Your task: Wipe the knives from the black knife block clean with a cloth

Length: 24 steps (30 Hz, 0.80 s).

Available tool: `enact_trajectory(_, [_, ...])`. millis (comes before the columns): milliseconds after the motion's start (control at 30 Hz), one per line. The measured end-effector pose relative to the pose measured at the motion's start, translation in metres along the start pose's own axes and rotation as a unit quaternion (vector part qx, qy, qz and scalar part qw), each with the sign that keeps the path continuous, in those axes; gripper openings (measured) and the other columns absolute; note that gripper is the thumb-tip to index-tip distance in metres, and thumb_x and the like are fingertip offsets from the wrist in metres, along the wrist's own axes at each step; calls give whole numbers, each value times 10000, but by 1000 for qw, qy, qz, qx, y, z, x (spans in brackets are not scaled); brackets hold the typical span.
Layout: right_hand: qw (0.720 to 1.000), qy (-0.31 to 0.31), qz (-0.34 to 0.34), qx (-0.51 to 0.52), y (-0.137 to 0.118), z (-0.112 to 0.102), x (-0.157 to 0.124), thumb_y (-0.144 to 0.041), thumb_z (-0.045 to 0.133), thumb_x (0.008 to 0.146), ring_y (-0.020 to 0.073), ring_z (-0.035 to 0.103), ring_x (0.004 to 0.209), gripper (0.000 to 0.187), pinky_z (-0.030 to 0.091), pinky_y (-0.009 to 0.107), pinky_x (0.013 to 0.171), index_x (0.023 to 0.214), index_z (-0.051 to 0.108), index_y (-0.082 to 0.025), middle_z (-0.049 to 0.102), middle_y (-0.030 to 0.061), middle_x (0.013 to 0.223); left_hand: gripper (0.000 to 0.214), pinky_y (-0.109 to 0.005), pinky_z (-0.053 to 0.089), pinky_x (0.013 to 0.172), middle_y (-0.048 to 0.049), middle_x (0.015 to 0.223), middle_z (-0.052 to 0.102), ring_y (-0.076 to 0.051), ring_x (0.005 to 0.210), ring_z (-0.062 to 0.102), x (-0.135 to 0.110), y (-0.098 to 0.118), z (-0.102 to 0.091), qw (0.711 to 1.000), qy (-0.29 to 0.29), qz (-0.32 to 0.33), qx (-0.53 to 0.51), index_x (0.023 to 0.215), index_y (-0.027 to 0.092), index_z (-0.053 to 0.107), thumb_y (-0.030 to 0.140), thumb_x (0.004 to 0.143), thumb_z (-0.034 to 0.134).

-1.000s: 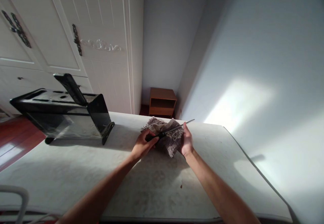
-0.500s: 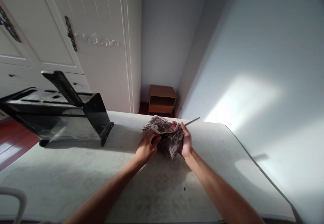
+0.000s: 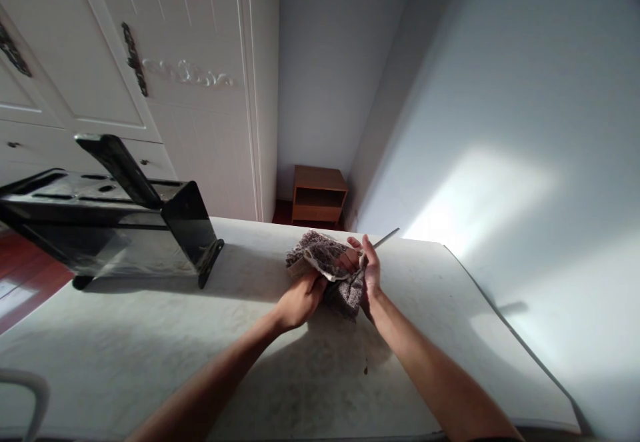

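While the left hand [image 3: 300, 301] grips one knife [image 3: 387, 237], the right hand [image 3: 371, 274] holds one cloth [image 3: 320, 250] against it.

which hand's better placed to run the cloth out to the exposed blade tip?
Probably the right hand: it is on the cloth, right beside the exposed blade. The left hand is farther from the tip, and the cloth hides what it grips.
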State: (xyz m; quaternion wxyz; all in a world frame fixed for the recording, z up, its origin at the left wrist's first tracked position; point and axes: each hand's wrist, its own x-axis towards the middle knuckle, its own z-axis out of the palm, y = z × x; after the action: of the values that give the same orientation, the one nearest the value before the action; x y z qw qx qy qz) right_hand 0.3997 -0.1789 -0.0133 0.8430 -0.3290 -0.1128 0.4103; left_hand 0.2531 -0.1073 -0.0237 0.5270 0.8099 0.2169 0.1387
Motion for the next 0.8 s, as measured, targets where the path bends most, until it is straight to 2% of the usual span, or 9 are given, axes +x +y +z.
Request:
enact_trajectory(100, [1000, -7, 9, -4, -1, -2, 1, -510, 692, 798, 73, 217, 382, 325, 373, 236, 446, 817, 581, -205, 242, -142, 398, 206, -244, 425, 581, -4, 706, 587, -128, 608, 519, 2, 0, -4, 993, -51, -64, -80, 799, 193, 496, 366, 884, 426])
enact_trajectory(200, [1000, -10, 15, -3, -1, -3, 1, -519, 691, 795, 77, 234, 374, 334, 382, 244, 448, 830, 585, -204, 251, -142, 398, 152, -201, 236, 403, 50, 585, 456, -70, 438, 336, 4, 0, -10, 972, -108, -128, -163, 771, 206, 419, 339, 828, 465])
enact_trajectory(300, [1000, -13, 15, -6, -2, -4, 0, -509, 696, 793, 78, 246, 374, 330, 402, 249, 458, 840, 600, -197, 266, -139, 399, 193, -192, 96, 360, 75, 561, 416, -51, 378, 229, 5, 0, -15, 947, -140, -189, -219, 837, 225, 396, 378, 801, 507])
enact_trajectory(433, [1000, -10, 10, -3, -5, -8, 1, -488, 694, 800, 74, 270, 372, 312, 412, 243, 468, 830, 608, -189, 268, -136, 401, 355, -175, 41, 356, 101, 541, 362, -31, 358, 157, 5, -2, -21, 926, -183, -230, -238, 890, 236, 406, 506, 770, 603])
enact_trajectory(533, [1000, -10, 5, 6, -8, -14, 4, -486, 691, 802, 71, 277, 366, 309, 398, 235, 454, 820, 610, -188, 271, -137, 399, 468, -171, 49, 346, 112, 548, 342, -23, 361, 158, 4, -5, -25, 921, -218, -215, -240, 915, 230, 441, 570, 712, 689])
enact_trajectory(633, [1000, -12, 6, 12, -12, -21, 10, -499, 693, 797, 67, 275, 359, 320, 376, 223, 437, 799, 607, -191, 265, -140, 394, 528, -174, 62, 341, 112, 562, 355, -21, 364, 177, 5, -7, -28, 925, -228, -195, -234, 916, 225, 451, 620, 680, 709])
enact_trajectory(800, [1000, 5, 3, 22, -20, -31, 21, -493, 693, 799, 63, 255, 359, 322, 367, 212, 428, 795, 624, -179, 273, -142, 378, 466, -197, 145, 345, 78, 569, 437, -48, 376, 277, 8, -13, -32, 963, -191, -146, -122, 791, 209, 447, 633, 728, 632])
